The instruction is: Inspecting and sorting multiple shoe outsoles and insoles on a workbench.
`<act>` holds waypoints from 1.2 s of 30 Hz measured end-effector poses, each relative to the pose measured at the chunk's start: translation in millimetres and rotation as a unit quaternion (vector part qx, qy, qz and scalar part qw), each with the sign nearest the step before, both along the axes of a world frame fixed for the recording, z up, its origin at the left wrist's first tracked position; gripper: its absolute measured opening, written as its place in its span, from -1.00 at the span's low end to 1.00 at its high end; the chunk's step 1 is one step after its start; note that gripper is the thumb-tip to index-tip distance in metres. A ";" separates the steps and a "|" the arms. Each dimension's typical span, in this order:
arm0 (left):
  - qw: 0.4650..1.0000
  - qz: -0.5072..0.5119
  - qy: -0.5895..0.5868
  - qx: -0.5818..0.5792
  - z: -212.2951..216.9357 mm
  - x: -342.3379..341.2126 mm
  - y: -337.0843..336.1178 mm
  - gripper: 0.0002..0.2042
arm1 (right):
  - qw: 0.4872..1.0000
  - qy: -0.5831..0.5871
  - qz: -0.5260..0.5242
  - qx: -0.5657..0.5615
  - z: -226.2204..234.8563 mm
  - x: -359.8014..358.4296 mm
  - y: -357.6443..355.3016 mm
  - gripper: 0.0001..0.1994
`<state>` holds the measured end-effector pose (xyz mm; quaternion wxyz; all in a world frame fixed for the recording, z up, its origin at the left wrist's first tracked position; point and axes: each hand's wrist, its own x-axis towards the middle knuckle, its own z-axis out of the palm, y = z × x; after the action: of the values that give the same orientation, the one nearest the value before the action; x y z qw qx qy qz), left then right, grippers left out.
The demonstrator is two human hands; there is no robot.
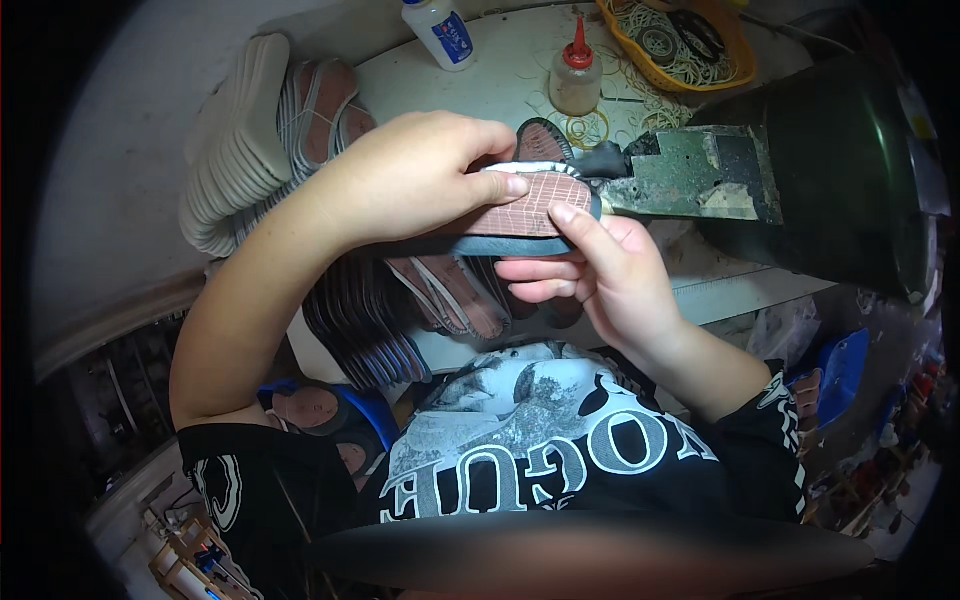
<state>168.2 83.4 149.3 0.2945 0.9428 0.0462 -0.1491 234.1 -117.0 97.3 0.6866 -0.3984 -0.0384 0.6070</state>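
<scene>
Closest was the person's black shirt (720, 480) with its pale print, in front of the green machine (830, 170). To the machine's lower left, a smooth blue tub (376, 412) contained rounded, reddish soles (305, 409). A little farther, also left of the machine, thin dark soles (345, 320) stood in a curved, ribbed row, and beside them lay flat reddish pieces (455, 295) with pale edges.

The footwear piece (535, 205) was just at the left tip of the machine's worn metal arm (700, 190). It was long, with a rounded end, brownish-pink cloth of pale checks, and a dark, rubber-looking border. The left hand (450, 175) held it firmly, the thumb flat upon the cloth. The right hand (615, 255) gripped the rounded end, its thumb on top and its fingers bent below.

Far left of the machine leaned a thick stack of off-white soles (240, 150), soft-looking and curved. Beyond the machine's arm stood a translucent bottle (575, 85) with a pointed red nozzle, then a yellow plastic basket (625, 45) of thin, tangled pale bands (700, 72).
</scene>
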 end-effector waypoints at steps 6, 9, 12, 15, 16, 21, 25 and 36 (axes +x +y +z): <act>0.994 0.092 0.058 -0.033 -1.2 -10.1 -18.5 -0.65 | 1.000 -0.025 0.011 0.009 -3.6 7.4 -1.5 -0.63; 0.985 0.132 0.089 -0.067 -8.0 -11.9 -23.5 -0.65 | 0.999 -0.048 0.001 -0.005 -13.3 9.6 0.2 -0.68; 0.961 0.199 0.105 -0.160 -24.2 -16.3 -27.2 -0.65 | 0.997 -0.075 0.000 0.009 -20.8 13.5 0.6 -0.70; 0.929 0.260 0.130 -0.228 -27.3 -16.5 -29.3 -0.65 | 0.996 -0.083 0.001 0.018 -22.0 16.5 2.4 -0.72; 0.918 0.280 0.154 -0.234 -26.2 -15.8 -31.1 -0.65 | 0.996 -0.085 0.005 0.026 -21.7 16.8 2.5 -0.73; 0.877 0.314 0.151 -0.331 -12.5 -13.5 -46.5 -0.60 | 0.995 -0.096 0.009 0.026 -20.4 22.9 -0.9 -0.72; 0.844 0.342 0.165 -0.378 -12.8 -14.6 -48.6 -0.53 | 0.994 -0.086 0.055 0.035 -16.6 31.1 -10.9 -0.72; 0.915 0.297 0.109 -0.251 -26.3 -9.9 -24.3 -0.45 | 0.989 -0.100 0.105 -0.011 -10.0 -16.1 -72.2 -0.71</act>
<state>158.2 59.1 123.0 0.5457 0.7584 0.3171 -0.1626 218.0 -189.3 87.4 0.6074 -0.4582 -0.1413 0.6333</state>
